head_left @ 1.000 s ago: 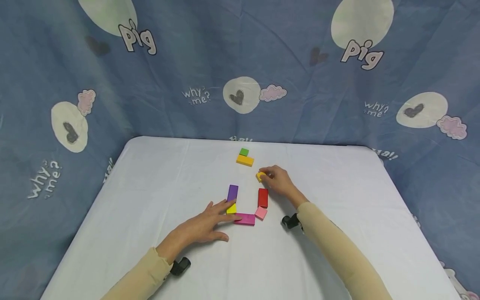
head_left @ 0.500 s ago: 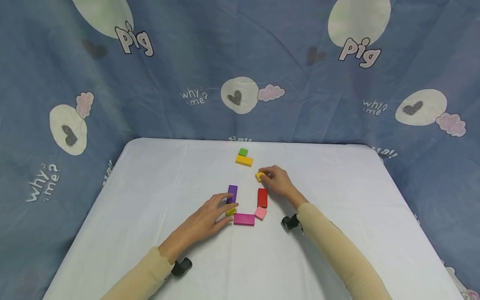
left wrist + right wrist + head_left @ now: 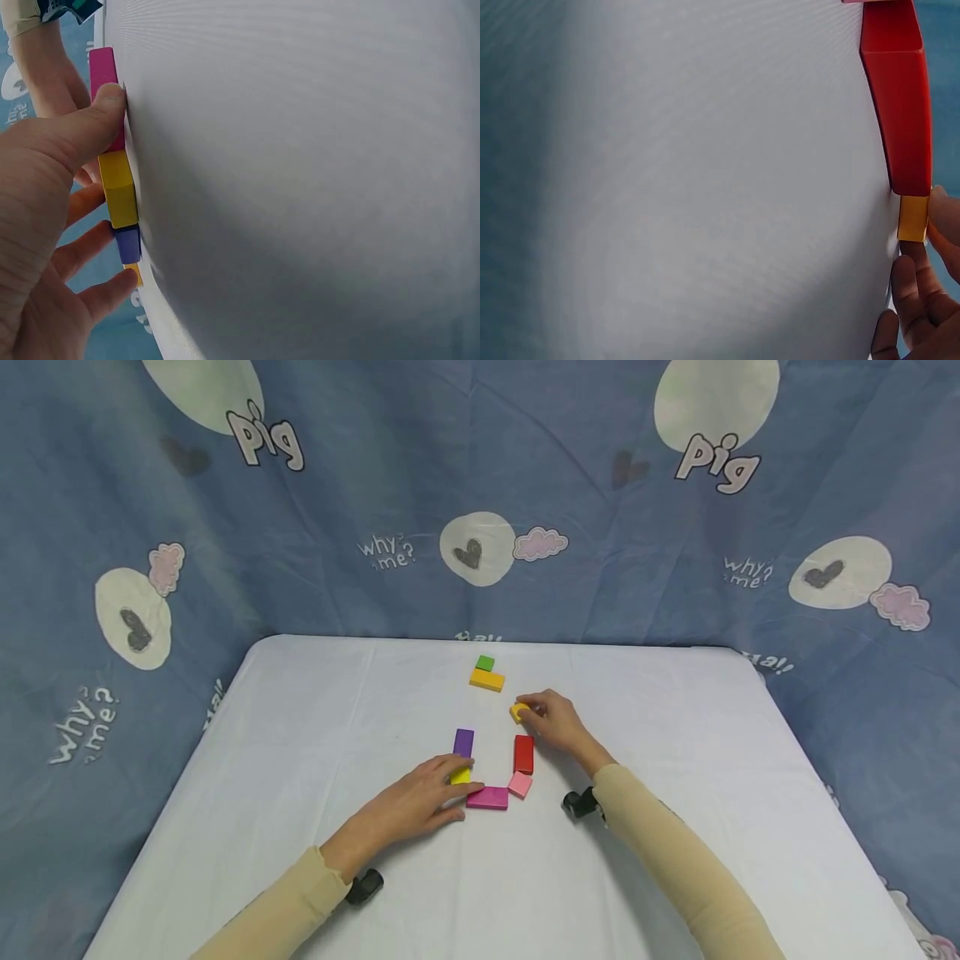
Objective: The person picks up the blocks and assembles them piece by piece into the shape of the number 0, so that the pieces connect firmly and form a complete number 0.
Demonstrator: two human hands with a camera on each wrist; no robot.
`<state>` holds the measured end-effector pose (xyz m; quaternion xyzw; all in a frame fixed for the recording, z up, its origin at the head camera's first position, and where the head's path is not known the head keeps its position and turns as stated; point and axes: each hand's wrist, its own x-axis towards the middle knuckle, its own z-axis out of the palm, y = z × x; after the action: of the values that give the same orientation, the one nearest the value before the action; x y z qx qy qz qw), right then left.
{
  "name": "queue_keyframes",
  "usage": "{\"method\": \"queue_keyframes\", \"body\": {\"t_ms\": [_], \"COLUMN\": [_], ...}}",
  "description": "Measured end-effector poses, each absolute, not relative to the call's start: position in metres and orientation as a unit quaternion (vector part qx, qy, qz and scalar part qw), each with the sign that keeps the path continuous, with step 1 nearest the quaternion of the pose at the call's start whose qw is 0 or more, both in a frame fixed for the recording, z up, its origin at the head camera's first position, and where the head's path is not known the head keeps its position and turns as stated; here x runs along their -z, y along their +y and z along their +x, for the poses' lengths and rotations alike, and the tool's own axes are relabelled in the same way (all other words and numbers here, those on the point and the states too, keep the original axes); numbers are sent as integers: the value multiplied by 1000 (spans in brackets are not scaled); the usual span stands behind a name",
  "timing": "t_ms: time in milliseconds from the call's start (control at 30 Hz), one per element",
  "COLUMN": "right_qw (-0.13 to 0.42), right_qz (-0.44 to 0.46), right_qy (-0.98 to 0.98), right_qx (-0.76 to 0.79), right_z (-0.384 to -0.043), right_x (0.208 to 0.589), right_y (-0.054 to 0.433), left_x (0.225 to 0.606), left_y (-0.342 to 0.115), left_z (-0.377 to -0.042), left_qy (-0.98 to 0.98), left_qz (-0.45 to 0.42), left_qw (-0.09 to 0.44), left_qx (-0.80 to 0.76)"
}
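Note:
My left hand (image 3: 412,800) lies over the left side of a block outline with its fingers spread and fairly straight. Its fingers cross a yellow block (image 3: 461,776) and reach the left end of a magenta block (image 3: 487,798); in the left wrist view the thumb is by the magenta block (image 3: 103,67). A purple block (image 3: 463,742) extends beyond the yellow one. Farther off, my right hand (image 3: 555,720) pinches a small yellow-orange block (image 3: 516,713) between thumb and fingers, partly hiding it. That block stands just beyond the far end of a red block (image 3: 524,754).
A pink block (image 3: 520,785) sits at an angle between the red and magenta blocks. Toward the back, a longer orange-yellow block (image 3: 487,680) touches a small green block (image 3: 485,663). A white cloth covers the table (image 3: 345,710), and a blue printed curtain (image 3: 375,468) hangs behind.
My left fingers shifted off the magenta block toward the purple and yellow ones, then came back over the yellow and magenta blocks. My right hand stays in place, pinching the small block.

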<state>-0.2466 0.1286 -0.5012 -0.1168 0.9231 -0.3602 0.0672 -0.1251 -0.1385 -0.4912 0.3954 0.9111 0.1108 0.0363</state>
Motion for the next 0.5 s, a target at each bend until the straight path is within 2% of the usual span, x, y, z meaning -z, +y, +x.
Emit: {"method": "queue_keyframes", "body": {"t_ms": [300, 500], "right_qw": [64, 87], "right_qz": [-121, -121], "right_qy": [924, 918], "right_qx": [357, 367], "right_z": [-247, -244], "right_x": [504, 502], "right_y": [129, 132], "left_x": [493, 492], "left_y": [-138, -139], "left_z": [-127, -125], "left_qy": [909, 908], "left_qz": [396, 388], "left_qw": [43, 59], "left_qx": [-124, -147]}}
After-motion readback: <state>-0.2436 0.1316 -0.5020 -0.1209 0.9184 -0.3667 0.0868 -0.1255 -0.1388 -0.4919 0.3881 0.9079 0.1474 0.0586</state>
